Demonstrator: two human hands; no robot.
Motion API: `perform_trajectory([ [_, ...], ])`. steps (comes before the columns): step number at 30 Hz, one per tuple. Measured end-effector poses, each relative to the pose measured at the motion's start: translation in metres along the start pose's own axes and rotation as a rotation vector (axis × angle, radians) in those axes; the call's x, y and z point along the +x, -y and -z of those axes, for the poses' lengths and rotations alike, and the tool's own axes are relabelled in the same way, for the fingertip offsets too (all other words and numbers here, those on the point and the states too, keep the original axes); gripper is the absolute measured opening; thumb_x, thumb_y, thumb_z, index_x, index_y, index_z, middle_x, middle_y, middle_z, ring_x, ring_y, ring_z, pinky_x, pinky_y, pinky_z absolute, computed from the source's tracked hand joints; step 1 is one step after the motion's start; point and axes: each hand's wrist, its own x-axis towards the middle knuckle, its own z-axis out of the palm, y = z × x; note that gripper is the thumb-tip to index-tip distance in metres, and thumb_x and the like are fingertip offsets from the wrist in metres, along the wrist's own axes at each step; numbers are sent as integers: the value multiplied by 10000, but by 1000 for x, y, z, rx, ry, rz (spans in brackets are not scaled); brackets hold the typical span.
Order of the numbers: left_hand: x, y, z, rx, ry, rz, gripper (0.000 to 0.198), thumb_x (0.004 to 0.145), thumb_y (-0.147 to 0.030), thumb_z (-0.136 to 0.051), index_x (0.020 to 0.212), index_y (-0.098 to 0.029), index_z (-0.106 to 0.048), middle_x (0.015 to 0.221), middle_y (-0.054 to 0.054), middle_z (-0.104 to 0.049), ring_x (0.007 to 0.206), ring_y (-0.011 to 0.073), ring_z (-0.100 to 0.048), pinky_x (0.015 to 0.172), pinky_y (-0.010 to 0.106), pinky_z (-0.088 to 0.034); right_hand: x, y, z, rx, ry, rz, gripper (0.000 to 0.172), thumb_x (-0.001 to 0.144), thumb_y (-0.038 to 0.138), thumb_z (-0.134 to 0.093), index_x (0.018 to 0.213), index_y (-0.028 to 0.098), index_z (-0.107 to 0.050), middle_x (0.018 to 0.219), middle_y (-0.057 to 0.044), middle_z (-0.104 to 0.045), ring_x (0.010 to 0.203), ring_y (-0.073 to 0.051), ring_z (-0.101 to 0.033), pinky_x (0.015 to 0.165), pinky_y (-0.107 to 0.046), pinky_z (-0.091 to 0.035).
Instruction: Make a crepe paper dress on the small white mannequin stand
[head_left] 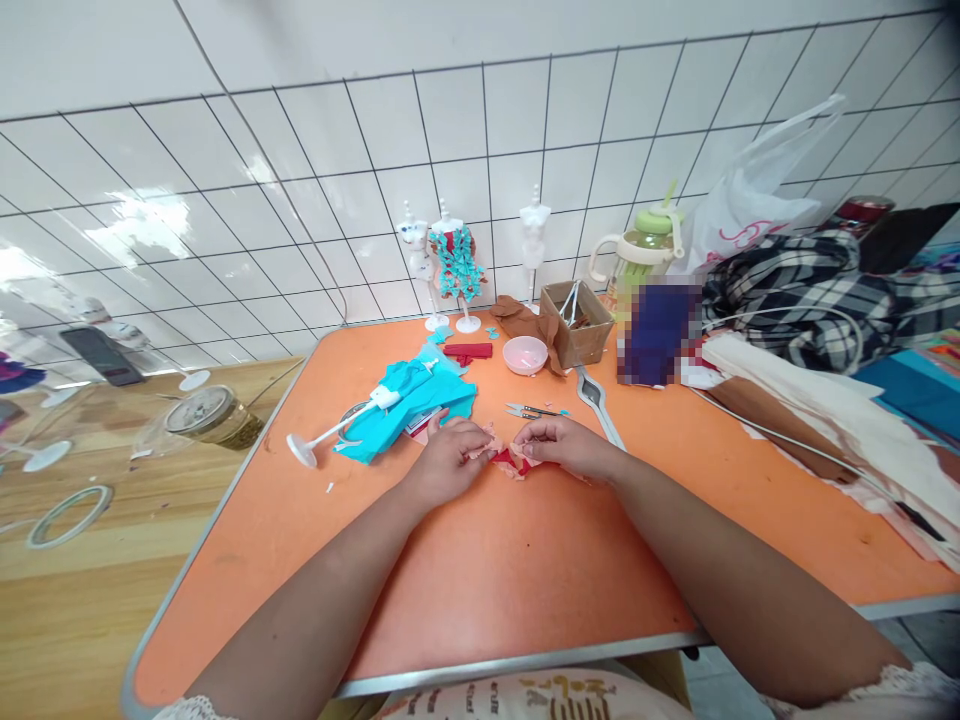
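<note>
Between my hands lies a small piece of pink and red crepe paper, low over the orange table. My left hand pinches its left edge with thumb and forefinger. On the other side, the fingers of my right hand are closed on its right edge. Just beyond the piece lie thread snips. Left of my left hand, bright blue crepe paper is spread out, with a white mannequin stand lying across it. How the paper is folded under my fingertips is hidden.
A pink bowl, a red roll and a cardboard box stand farther back. Small mannequins line the tiled wall. To the right are a green-lidded jug, a plaid cloth and paper sheets.
</note>
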Motion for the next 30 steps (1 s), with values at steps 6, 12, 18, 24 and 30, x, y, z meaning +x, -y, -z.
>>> perform_trajectory([
  [6, 5, 6, 2, -211, -104, 193, 345, 925, -393, -436, 810, -185, -686, 757, 32, -665, 749, 187, -579, 758, 306, -429, -14, 17, 14, -156, 141, 116, 329, 800, 478, -648, 906, 179, -738, 950, -70, -725, 944, -227, -651, 855, -343, -478],
  [12, 0, -3, 13, -125, -152, 198, 309, 921, -379, -449, 841, -188, -679, 739, 27, -652, 666, 161, -541, 616, 262, -365, -20, 23, 8, -431, -81, 239, 701, 678, 499, -763, 1299, 243, -561, 1318, -89, -579, 1226, -287, -512, 1016, -424, -390],
  [18, -2, -9, 12, -41, -78, 213, 334, 919, -390, -438, 787, -193, -672, 647, 10, -618, 587, 149, -502, 549, 261, -306, -5, 4, -10, -591, -92, 85, 249, 761, 389, -684, 933, 209, -695, 874, -36, -721, 803, -191, -627, 704, -300, -467],
  [24, -1, 4, 8, -70, -35, 287, 355, 912, -445, -437, 832, -202, -683, 630, 6, -619, 571, 157, -506, 532, 261, -309, -3, 0, -3, -597, -101, 44, 133, 762, 325, -665, 811, 205, -696, 749, -6, -701, 670, -151, -576, 600, -255, -409],
  [30, 1, 10, 5, -115, -15, 318, 359, 891, -469, -454, 726, -192, -613, 587, -11, -548, 553, 146, -471, 508, 256, -292, -1, -8, 2, -536, -59, 47, 147, 728, 297, -698, 841, 203, -711, 814, -12, -698, 722, -158, -594, 632, -257, -428],
])
